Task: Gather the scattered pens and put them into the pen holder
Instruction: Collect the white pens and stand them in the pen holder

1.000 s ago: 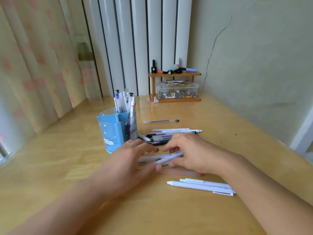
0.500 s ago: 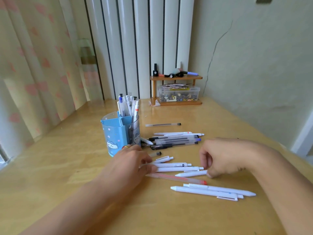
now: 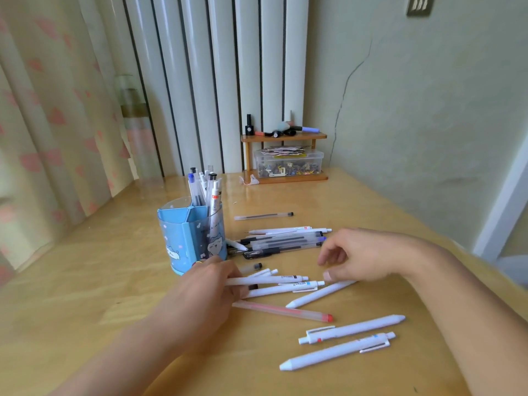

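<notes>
A blue pen holder (image 3: pixel 183 238) stands on the wooden desk with several pens (image 3: pixel 204 187) upright in it. My left hand (image 3: pixel 200 292) is just in front of it, fingers closed on the left ends of a few white pens (image 3: pixel 274 284). My right hand (image 3: pixel 365 255) hovers to the right, fingers curled apart, thumb at the end of a slanted white pen (image 3: pixel 320 294). A red pen (image 3: pixel 283 310) lies below. Two white pens (image 3: pixel 351 330) lie nearer me. A cluster of clear and black pens (image 3: pixel 285 241) lies behind, with a single clear pen (image 3: pixel 263 216) farther back.
A small wooden shelf (image 3: pixel 285 137) with a clear plastic box (image 3: pixel 288 167) stands at the back of the desk against the wall. Curtains hang on the left. The desk's right edge (image 3: pixel 457 244) runs diagonally past my right forearm.
My right hand has pulled away to the right from my left hand, uncovering the white pens between them. My left hand has stayed on their left ends.
</notes>
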